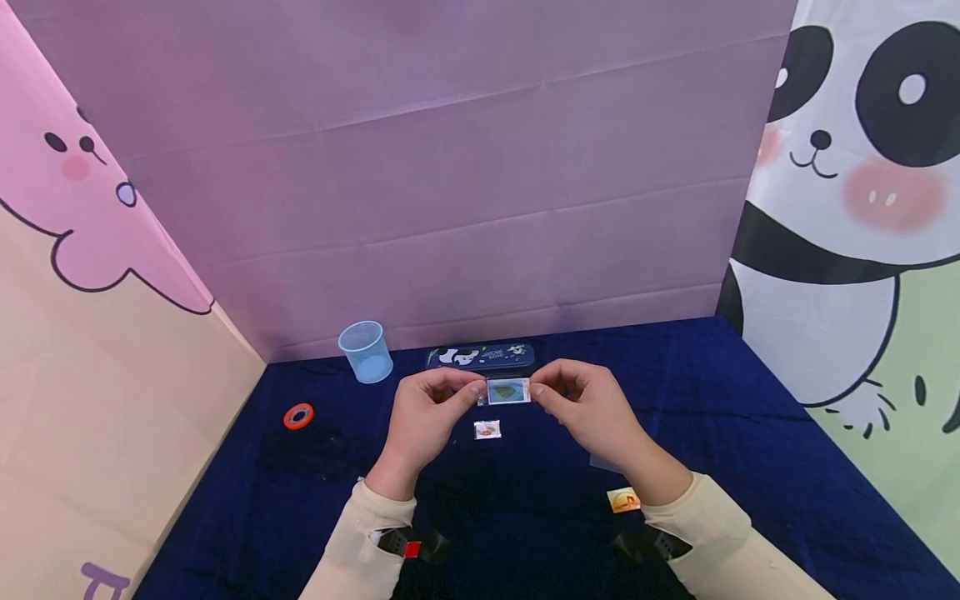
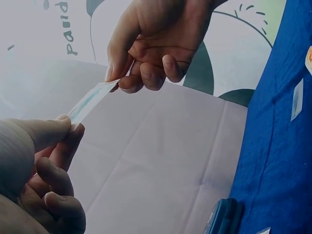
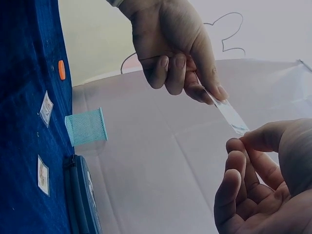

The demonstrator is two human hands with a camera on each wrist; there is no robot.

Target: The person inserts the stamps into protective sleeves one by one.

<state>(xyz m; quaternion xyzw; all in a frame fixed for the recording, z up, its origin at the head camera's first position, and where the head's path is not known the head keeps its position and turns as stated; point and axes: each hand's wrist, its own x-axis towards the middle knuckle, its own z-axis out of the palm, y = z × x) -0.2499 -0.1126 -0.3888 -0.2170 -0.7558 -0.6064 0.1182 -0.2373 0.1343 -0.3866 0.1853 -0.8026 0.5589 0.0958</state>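
Note:
A small blue-and-green picture card (image 1: 508,392) with clear edges, apparently in a plastic sleeve, is held up level above the table. My left hand (image 1: 423,421) pinches its left end between thumb and forefinger. At the opposite end, the thumb and forefinger of my right hand (image 1: 596,412) pinch it too. Both wrist views show the card (image 2: 90,105) stretched flat between the two hands, the other fingers loosely curled. Below it on the cloth lies another small picture card (image 1: 487,430). An orange-yellow card (image 1: 623,500) lies beside my right wrist, partly covered by it.
A dark blue panda pencil case (image 1: 491,357) lies at the back of the blue cloth. Left of it stands a light blue mesh pen holder (image 1: 365,352). An orange ring-shaped roll (image 1: 298,417) sits at the left. Under my right forearm, a pale clear piece (image 1: 604,463) partly shows.

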